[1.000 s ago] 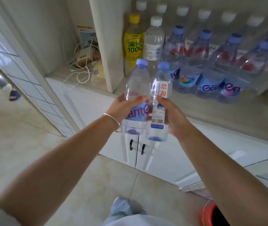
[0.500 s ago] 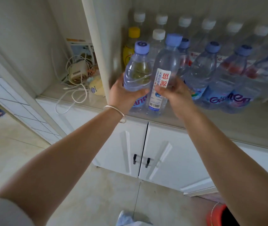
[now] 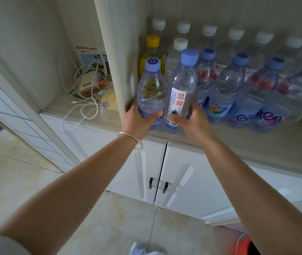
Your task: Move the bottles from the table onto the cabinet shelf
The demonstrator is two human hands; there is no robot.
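From the head camera, my left hand (image 3: pixel 137 122) curls round the lower body of a clear bottle (image 3: pixel 151 92) with a blue cap, and my right hand (image 3: pixel 192 120) curls round a taller bottle with a white label (image 3: pixel 180 94) printed in red characters. The two bottles stand upright and side by side, just touching, at the front left of the shelf (image 3: pixel 256 142), beside the cabinet's upright divider (image 3: pixel 113 57). Whether their bases rest on the shelf I cannot tell; my hands hide them.

Behind them stand a yellow-capped bottle (image 3: pixel 153 50) and a white-capped one (image 3: pixel 178 52). To the right runs a row of blue-capped bottles (image 3: pixel 238 85), with a row of white-capped bottles (image 3: pixel 235 34) at the back.

A bangle (image 3: pixel 131 140) sits on my left wrist. Left of the divider lie tangled white cables (image 3: pixel 84 107). Below the shelf are two white doors (image 3: pixel 164 173), closed.
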